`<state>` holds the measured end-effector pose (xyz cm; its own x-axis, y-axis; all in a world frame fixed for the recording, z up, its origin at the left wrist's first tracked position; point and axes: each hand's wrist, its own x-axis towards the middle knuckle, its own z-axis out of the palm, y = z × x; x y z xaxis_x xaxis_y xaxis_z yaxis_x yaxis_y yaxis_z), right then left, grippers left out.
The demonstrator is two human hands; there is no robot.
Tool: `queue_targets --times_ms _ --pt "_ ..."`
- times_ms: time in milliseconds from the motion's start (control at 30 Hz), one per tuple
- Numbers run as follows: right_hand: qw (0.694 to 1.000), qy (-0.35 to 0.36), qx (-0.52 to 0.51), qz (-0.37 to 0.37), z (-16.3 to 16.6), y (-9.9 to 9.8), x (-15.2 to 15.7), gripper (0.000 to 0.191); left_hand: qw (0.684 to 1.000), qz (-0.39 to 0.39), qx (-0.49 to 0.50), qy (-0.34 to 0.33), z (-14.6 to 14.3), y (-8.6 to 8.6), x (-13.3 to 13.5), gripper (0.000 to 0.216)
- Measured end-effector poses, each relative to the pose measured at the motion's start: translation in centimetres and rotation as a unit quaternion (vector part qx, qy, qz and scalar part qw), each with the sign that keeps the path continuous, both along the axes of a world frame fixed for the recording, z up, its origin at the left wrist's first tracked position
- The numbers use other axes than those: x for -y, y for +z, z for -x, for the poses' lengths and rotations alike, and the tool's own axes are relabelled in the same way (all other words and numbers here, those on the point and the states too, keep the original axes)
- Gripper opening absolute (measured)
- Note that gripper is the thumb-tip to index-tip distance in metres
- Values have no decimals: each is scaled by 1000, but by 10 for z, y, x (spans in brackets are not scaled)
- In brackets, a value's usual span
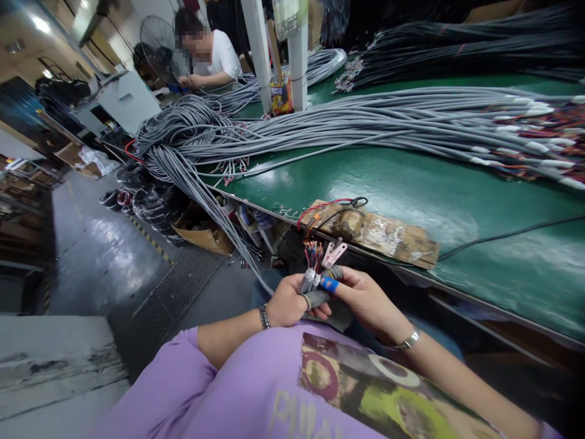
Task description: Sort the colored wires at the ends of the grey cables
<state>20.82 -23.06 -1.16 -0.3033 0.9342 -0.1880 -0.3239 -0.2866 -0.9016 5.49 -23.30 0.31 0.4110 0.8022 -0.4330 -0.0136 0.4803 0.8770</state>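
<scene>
My left hand (289,300) is wrapped round a bundle of grey cables (305,285), a grey cover on its thumb. White wrapping binds the cable ends, and stripped coloured wires (313,251) fan upward from them. My right hand (365,299) pinches the same bundle from the right, with blue tape on the thumb and a grey cover on the index finger. Just above those fingertips a pale pink clip (334,253) stands up. Its lower end is hidden, so I cannot tell whether it is held or clamped on something.
Long grey cables (365,125) lie across the green table (457,201), coiled at the left end and hanging off its edge. A wooden board (397,238) with red and black leads sits at the near edge. Black cables (479,49) lie behind. Across the table sits a co-worker (223,58).
</scene>
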Motion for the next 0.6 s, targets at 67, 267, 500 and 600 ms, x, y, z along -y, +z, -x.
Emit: queue_targets --times_ms 67,267,500,600 --pt "1000 -12 24 3 -1 -2 1 36 1000 -2 2 -6 1 1 -1 49" --pt "997 -66 14 29 7 2 8 38 998 -48 10 29 2 -13 1 53" --pt "995 -48 -77 51 16 1 12 37 994 -41 38 94 1 -29 3 48" --pt "993 -66 -79 50 18 1 12 39 992 -39 42 115 1 -31 3 48"
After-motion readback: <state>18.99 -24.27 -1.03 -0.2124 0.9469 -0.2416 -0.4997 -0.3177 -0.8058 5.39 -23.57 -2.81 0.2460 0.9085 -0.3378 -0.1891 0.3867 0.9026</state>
